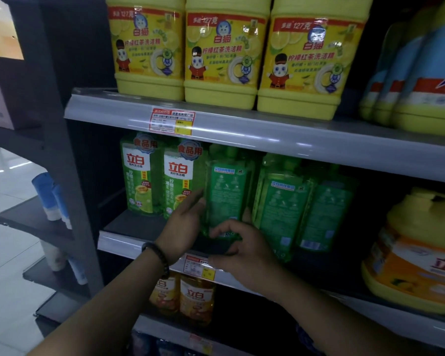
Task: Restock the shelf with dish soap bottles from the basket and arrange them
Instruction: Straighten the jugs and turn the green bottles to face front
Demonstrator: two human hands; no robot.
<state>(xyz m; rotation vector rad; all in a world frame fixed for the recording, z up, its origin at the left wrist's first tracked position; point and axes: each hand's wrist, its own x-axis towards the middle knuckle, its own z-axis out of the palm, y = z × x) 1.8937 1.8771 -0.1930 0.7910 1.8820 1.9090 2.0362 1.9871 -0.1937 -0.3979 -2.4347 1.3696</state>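
Head view: both hands' fingers (194, 199) grip, seemingly, a back-facing green bottle (225, 191) beside 立白 labels (177, 168).

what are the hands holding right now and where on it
Both hands grip one green dish soap bottle on the middle shelf: the left hand against its left side, the right hand around its base.

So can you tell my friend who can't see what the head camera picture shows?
Two hands hold a green dish soap bottle on the middle shelf, its back label facing out; the left hand is at its side, the right hand at its base. Two matching bottles to its left face forward, and big yellow jugs stand above.
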